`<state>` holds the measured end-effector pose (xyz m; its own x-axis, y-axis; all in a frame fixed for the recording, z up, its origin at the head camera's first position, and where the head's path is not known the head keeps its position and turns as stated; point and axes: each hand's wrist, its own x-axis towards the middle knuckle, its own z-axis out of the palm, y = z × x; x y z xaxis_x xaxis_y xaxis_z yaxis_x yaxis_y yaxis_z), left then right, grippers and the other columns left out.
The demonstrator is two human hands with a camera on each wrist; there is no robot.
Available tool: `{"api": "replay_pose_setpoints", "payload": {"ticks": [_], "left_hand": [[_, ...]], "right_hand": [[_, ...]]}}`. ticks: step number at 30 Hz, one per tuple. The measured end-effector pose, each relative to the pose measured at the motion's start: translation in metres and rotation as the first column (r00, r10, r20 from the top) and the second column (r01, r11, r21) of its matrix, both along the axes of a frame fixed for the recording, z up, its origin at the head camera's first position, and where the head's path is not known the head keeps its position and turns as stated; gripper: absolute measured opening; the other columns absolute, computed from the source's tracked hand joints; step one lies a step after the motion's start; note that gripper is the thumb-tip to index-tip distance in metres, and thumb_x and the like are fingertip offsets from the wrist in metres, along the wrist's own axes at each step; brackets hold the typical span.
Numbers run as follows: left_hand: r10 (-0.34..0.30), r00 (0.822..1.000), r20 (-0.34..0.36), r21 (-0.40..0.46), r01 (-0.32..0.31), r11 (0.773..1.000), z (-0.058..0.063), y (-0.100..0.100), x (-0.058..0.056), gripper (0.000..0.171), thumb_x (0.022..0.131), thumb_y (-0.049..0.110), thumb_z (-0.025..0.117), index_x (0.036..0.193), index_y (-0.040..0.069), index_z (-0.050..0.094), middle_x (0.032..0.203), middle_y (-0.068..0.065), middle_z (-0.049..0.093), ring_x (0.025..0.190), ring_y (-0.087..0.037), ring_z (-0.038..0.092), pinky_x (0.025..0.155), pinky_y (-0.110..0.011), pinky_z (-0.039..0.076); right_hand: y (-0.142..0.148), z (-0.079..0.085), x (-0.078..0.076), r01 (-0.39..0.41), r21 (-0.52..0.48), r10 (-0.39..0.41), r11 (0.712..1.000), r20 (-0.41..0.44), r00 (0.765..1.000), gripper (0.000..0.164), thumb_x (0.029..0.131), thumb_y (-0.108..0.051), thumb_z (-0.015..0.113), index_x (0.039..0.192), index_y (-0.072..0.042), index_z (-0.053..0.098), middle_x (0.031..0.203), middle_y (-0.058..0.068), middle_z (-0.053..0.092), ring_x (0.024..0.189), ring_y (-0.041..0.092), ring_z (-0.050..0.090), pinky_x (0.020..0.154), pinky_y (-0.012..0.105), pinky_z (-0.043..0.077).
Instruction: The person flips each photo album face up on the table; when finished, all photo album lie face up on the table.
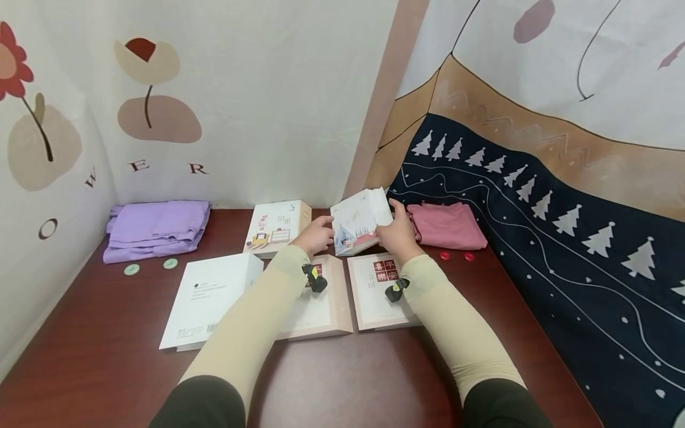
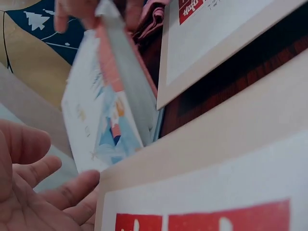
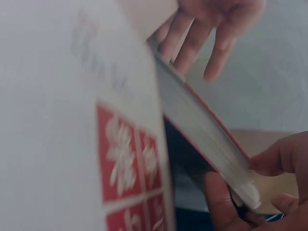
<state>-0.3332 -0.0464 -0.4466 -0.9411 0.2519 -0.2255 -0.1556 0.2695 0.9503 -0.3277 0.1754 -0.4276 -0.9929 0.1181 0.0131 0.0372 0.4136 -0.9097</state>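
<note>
My right hand [image 1: 398, 230] pinches the right side of a white book [image 1: 355, 220] with blue and pink drawings, thumb and fingers on opposite covers in the right wrist view. The book leans tilted at the back middle of the table, its page edges [image 3: 207, 130] showing. My left hand [image 1: 314, 236] is beside the book's left edge, fingers extended and not curled round it; whether a fingertip touches it, I cannot tell. Under my forearms lie two books with red character squares, the left one [image 1: 310, 315] partly covered by my arm, the right one [image 1: 374, 303] beside it.
A white book [image 1: 214, 303] lies at front left, another with yellow drawings [image 1: 278, 226] behind it. Folded purple cloth [image 1: 157, 229] and two green buttons [image 1: 170, 263] are at left. Folded pink cloth [image 1: 449, 226] and two red buttons [image 1: 469, 256] are at right. Fabric walls border the table.
</note>
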Motion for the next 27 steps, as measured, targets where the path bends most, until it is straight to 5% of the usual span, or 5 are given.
{"api": "replay_pose_setpoints", "payload": {"ticks": [7,10,15,21,27], "left_hand": [[0.030,1.000,0.009,0.019,-0.030,0.999,-0.001,-0.001,0.000,0.060,0.108,0.007,0.042,0.166,0.005,0.027,0.159,-0.026,0.042,0.138,-0.040,0.053,0.114,-0.051,0.047],[0.032,0.999,0.022,0.033,-0.033,0.999,-0.004,-0.001,-0.002,0.061,0.107,0.006,0.044,0.166,0.006,0.027,0.162,-0.026,0.038,0.141,-0.041,0.051,0.116,-0.052,0.046],[0.025,0.999,0.039,0.051,-0.027,0.998,-0.006,-0.003,-0.004,0.063,0.106,0.006,0.047,0.166,0.008,0.026,0.165,-0.025,0.034,0.140,-0.041,0.051,0.115,-0.052,0.046],[-0.011,1.000,0.017,0.030,0.010,0.999,0.001,-0.016,0.002,0.064,0.108,0.008,0.045,0.168,0.011,0.023,0.165,-0.024,0.036,0.141,-0.040,0.052,0.118,-0.050,0.044],[-0.009,0.993,-0.115,-0.021,0.007,1.000,0.014,-0.050,0.012,0.066,0.105,0.003,0.047,0.167,0.009,0.026,0.161,-0.026,0.042,0.140,-0.041,0.052,0.114,-0.051,0.047]], "right_hand": [[0.018,-0.007,-0.011,-0.031,0.133,0.016,0.991,0.118,0.993,0.080,0.084,0.007,0.061,0.159,-0.005,0.038,0.152,0.024,0.049,0.106,0.034,0.057,0.063,0.032,0.054],[0.024,-0.010,-0.015,-0.074,0.184,0.040,0.980,0.182,0.982,0.079,0.085,0.003,0.065,0.159,-0.003,0.039,0.154,0.023,0.049,0.119,0.034,0.055,0.089,0.040,0.054],[0.028,-0.012,-0.019,-0.139,0.205,0.079,0.969,0.277,0.958,0.077,0.092,-0.015,0.071,0.161,-0.004,0.038,0.162,0.021,0.042,0.145,0.033,0.041,0.124,0.048,0.033],[0.023,-0.008,-0.021,-0.140,0.185,0.086,0.973,0.269,0.959,0.078,0.096,-0.027,0.072,0.163,-0.006,0.036,0.165,0.020,0.039,0.150,0.033,0.038,0.125,0.048,0.032],[0.008,-0.003,-0.014,-0.177,0.119,0.152,0.977,0.193,0.969,0.077,0.098,-0.028,0.073,0.163,-0.008,0.036,0.156,0.024,0.048,0.142,0.036,0.048,0.121,0.051,0.039]]}}
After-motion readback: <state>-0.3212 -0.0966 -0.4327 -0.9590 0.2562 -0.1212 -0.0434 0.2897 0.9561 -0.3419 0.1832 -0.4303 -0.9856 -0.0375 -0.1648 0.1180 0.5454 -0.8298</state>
